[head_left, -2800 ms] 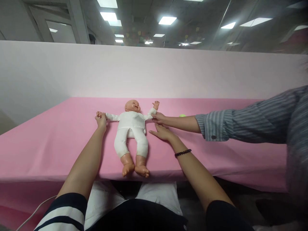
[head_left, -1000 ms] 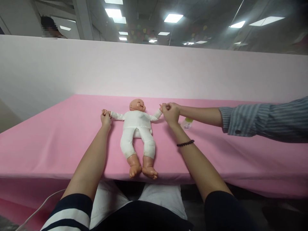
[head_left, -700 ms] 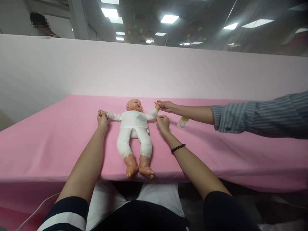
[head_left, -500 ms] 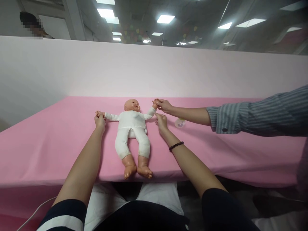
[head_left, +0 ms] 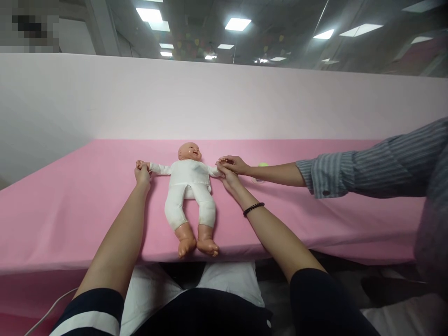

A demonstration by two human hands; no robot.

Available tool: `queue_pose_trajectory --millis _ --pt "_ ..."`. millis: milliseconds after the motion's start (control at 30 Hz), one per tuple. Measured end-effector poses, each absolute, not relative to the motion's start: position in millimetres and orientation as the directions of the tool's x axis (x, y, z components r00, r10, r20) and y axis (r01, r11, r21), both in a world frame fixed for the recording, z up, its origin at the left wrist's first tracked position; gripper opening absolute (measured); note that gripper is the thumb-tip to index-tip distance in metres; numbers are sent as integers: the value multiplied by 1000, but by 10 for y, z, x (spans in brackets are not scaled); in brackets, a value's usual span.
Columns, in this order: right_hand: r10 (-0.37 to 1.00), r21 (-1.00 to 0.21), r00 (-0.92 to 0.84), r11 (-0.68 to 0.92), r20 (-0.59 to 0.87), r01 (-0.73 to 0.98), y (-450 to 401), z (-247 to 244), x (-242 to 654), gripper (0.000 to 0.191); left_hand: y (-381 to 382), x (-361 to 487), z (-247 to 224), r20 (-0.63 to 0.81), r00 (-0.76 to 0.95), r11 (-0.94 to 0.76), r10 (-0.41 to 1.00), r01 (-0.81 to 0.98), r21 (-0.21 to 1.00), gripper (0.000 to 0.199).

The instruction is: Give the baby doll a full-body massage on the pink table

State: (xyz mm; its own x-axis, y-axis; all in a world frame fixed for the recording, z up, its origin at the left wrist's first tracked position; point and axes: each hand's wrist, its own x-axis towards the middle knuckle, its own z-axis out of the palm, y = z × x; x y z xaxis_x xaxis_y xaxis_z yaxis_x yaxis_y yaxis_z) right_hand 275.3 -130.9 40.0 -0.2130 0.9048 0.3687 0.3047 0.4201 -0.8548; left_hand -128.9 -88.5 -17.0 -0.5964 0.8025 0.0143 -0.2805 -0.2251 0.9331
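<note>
A baby doll (head_left: 191, 172) with a white cloth body lies on its back, arms spread sideways, feet toward me. My left hand (head_left: 143, 176) is closed around the doll's hand on the left side. On the other side, my right hand (head_left: 229, 178), with a dark beaded bracelet (head_left: 254, 209) at the wrist, is closed at the doll's other hand, which the fingers largely cover. Another person's hand (head_left: 237, 164) reaches in from the right and touches the same spot, just above my fingers.
A pink sheet (head_left: 115, 210) covers the table under the doll. Partly hidden behind the other person's forearm is a small round object with a green part (head_left: 263, 164). A low white partition (head_left: 224, 102) stands at the back. A pale cable (head_left: 52, 305) hangs at lower left.
The doll's arm on the right has come down toward the table. My right hand has moved up and closed on it. The other person's hand has lowered with it. My left hand keeps its hold.
</note>
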Motion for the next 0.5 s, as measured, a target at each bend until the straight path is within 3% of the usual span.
queue_pose_trajectory --millis 100,200,300,367,433,500 --pt "870 -799 -303 483 390 358 -1218 516 2820 36 -881 -1288 -171 14 -598 -225 801 -279 934 9" --pt "874 -822 -271 475 402 313 -1226 442 2714 45 -878 -1285 -173 19 -601 -229 799 -275 934 9" --pt "902 -880 -88 432 423 199 -1314 151 2481 55 -869 -1287 -181 40 -600 -245 799 -263 933 8" --pt "896 -909 157 412 416 60 -1351 -59 2352 53 -861 -1291 -191 48 -603 -248 796 -253 935 9" --pt "880 -909 241 417 409 17 -1340 -190 2293 48 -853 -1296 -199 49 -602 -244 797 -248 938 9" --pt "900 -922 205 387 385 33 -1286 -215 2292 44 -850 -1300 -203 41 -599 -235 800 -249 939 9"
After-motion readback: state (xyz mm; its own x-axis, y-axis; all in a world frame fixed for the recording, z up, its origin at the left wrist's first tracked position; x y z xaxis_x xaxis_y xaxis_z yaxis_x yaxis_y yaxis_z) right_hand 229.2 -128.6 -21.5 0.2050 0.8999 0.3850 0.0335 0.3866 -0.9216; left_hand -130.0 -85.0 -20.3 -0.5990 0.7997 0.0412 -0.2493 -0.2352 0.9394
